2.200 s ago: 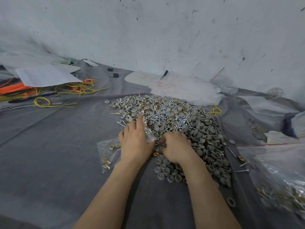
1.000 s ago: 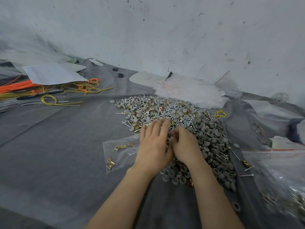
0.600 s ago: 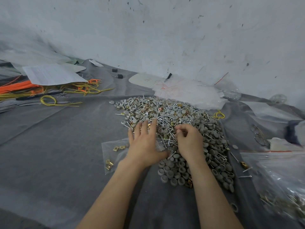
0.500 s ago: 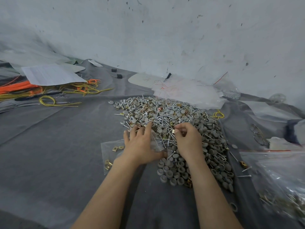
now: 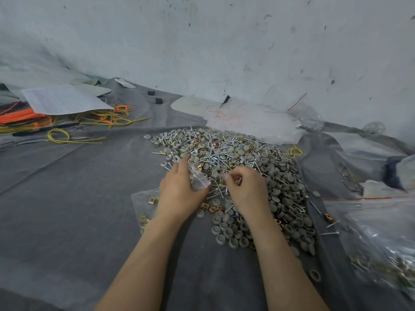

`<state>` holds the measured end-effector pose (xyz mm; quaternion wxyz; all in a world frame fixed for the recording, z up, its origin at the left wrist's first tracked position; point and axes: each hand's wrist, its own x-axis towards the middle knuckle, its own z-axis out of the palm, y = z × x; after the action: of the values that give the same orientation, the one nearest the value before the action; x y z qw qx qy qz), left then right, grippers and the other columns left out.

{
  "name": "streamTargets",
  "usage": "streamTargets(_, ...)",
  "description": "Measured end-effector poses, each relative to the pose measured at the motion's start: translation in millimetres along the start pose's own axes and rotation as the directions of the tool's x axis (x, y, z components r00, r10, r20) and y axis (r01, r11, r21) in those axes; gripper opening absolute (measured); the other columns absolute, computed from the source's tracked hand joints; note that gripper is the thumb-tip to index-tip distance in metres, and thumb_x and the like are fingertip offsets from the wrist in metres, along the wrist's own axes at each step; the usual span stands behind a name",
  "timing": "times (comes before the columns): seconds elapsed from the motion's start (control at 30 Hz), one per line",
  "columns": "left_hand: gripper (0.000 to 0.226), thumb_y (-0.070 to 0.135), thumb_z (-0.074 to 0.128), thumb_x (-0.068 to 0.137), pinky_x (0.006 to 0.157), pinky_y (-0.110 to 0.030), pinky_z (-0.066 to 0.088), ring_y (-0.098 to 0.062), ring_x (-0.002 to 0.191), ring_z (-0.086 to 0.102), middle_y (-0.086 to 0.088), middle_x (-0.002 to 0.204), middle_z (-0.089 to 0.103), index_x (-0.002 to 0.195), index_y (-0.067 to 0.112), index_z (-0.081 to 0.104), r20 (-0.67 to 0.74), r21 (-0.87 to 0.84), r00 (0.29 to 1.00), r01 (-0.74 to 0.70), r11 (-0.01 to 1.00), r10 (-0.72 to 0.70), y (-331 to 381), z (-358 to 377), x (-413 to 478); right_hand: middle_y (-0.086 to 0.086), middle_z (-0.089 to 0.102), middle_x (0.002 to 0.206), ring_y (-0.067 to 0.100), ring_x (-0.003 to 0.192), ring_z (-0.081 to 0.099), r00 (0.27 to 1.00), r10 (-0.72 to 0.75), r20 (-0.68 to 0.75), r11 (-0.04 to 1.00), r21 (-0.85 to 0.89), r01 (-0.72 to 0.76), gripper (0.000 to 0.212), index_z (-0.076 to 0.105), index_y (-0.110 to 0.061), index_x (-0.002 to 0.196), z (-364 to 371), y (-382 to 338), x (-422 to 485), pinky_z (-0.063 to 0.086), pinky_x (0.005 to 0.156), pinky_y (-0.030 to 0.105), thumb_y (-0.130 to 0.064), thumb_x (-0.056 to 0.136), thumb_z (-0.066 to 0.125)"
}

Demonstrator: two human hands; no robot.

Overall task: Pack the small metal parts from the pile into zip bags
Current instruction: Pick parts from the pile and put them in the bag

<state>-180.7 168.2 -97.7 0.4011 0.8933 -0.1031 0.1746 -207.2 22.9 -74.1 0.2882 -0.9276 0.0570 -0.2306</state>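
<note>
Two hands work over one pile point(image 5: 247, 153) of thin steel screws, round grey caps and folded brass clips on grey cloth point(image 5: 78, 198). The left hand point(image 5: 179, 194) grips a crumpled clear zip bag point(image 5: 198, 179) at the pile's near-left edge. The right hand point(image 5: 249, 189), fingers curled, pinches a brass clip point(image 5: 238, 181) just beside it. A second bag point(image 5: 143, 198), flat and holding a few clips, lies partly under the left wrist.
</note>
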Motion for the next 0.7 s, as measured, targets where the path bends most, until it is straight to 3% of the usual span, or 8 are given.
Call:
streamTargets(0.07, 0.085, 0.031, 0.074, 0.077, 0.105, -0.043, 0.038, -0.027, 0.127, 0.044, -0.008, 0.141, 0.046, 0.147, 0.016, 0.028, -0.035, -0.017, 0.999, 0.019, 1.000, -0.019, 0, -1, 0, 0.002, 0.055, 0.111, 0.022, 0.111, 0.049, 0.991, 0.034, 0.126, 0.962, -0.271, 0.002, 0.024, 0.068, -0.022, 0.099, 5, -1, -4, 0.043, 0.094, 0.037, -0.042, 0.090, 0.059)
streamTargets(0.13, 0.085, 0.029, 0.074, 0.077, 0.104, -0.044, 0.038, -0.028, 0.127, 0.044, -0.008, 0.142, 0.045, 0.147, 0.015, 0.027, -0.029, -0.015, 0.999, 0.026, 1.000, -0.026, 2, 0, -1, 0.005, 0.048, 0.122, 0.027, 0.118, 0.041, 0.974, 0.089, 0.210, 0.924, -0.382, -0.002, 0.025, 0.064, -0.022, 0.109, 11, -5, -6, 0.035, 0.099, 0.043, -0.040, 0.092, 0.057)
streamTargets(0.23, 0.085, 0.031, 0.073, 0.078, 0.103, -0.045, 0.039, -0.029, 0.125, 0.046, -0.008, 0.141, 0.047, 0.147, 0.015, 0.027, -0.017, 0.003, 1.000, 0.025, 1.000, -0.025, 4, 1, -2, 0.007, 0.047, 0.124, 0.028, 0.120, 0.040, 0.975, 0.094, 0.199, 0.923, -0.385, -0.010, 0.022, 0.061, -0.019, 0.112, 13, -7, -7, 0.033, 0.101, 0.045, -0.028, 0.094, 0.054)
streamTargets(0.43, 0.084, 0.033, 0.072, 0.079, 0.106, -0.044, 0.036, -0.027, 0.128, 0.044, -0.006, 0.143, 0.045, 0.148, 0.016, 0.027, -0.020, -0.003, 1.000, 0.023, 1.000, -0.023, 7, 0, -3, 0.005, 0.050, 0.123, 0.026, 0.120, 0.041, 0.984, 0.106, 0.144, 0.935, -0.350, -0.050, 0.022, 0.058, -0.015, 0.112, 10, -5, -6, 0.032, 0.101, 0.045, -0.026, 0.097, 0.047)
streamTargets(0.5, 0.081, 0.031, 0.074, 0.079, 0.106, -0.041, 0.037, -0.024, 0.127, 0.046, -0.006, 0.141, 0.048, 0.146, 0.016, 0.031, -0.092, -0.127, 0.995, 0.025, 0.992, -0.037, 10, -7, -1, 0.005, 0.049, 0.124, 0.027, 0.121, 0.040, 0.980, 0.098, 0.173, 0.933, -0.359, -0.030, 0.025, 0.060, -0.018, 0.112, 9, -5, -6, 0.031, 0.102, 0.045, -0.034, 0.096, 0.049)
streamTargets(0.57, 0.077, 0.035, 0.074, 0.079, 0.100, -0.028, 0.037, -0.018, 0.123, 0.048, -0.003, 0.135, 0.052, 0.143, 0.018, 0.034, -0.197, -0.292, 0.977, 0.016, 0.956, -0.076, 16, -20, 2, 0.006, 0.045, 0.127, 0.028, 0.124, 0.036, 0.969, 0.102, 0.223, 0.924, -0.382, -0.010, 0.029, 0.061, -0.020, 0.114, 11, -6, -7, 0.029, 0.102, 0.046, -0.040, 0.094, 0.052)
streamTargets(0.7, 0.069, 0.043, 0.074, 0.079, 0.083, -0.012, 0.033, -0.007, 0.115, 0.050, 0.009, 0.121, 0.056, 0.136, 0.030, 0.037, -0.328, -0.506, 0.934, -0.049, 0.861, -0.140, 28, -53, 10, 0.007, 0.043, 0.129, 0.029, 0.125, 0.034, 0.965, 0.118, 0.233, 0.924, -0.383, -0.021, 0.022, 0.061, -0.019, 0.111, 14, -8, -5, 0.028, 0.104, 0.047, -0.031, 0.096, 0.050)
